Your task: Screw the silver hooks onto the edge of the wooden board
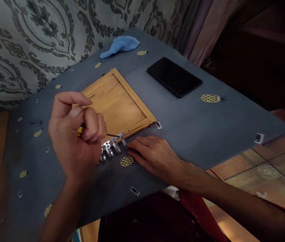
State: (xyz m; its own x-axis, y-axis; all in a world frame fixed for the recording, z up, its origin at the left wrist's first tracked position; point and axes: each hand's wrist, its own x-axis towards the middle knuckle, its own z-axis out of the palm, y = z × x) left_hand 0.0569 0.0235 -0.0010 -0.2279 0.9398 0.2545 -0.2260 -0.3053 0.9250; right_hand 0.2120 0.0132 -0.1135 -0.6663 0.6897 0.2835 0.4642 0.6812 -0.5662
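Observation:
My left hand (78, 134) is closed around a screwdriver (112, 135), its yellow handle mostly hidden in the fist. The thin shaft points right, and its tip meets the outermost metal hook (122, 138) on the near edge of a framed wooden board (122, 101). Fingers of my right hand (154, 154) are drawn together at the lower end of that same hook. Several similar shiny metal hooks (108, 150) line the board's edge to the left, partly covered by my left hand.
A dark blue tablecloth (177, 134) with pineapple prints covers the table. Behind the board lies a crumpled blue cloth (121, 45). A black phone (174, 77) rests to the right. Patterned wallpaper (44, 37) borders the far side, and floor tiles (258, 171) show at right.

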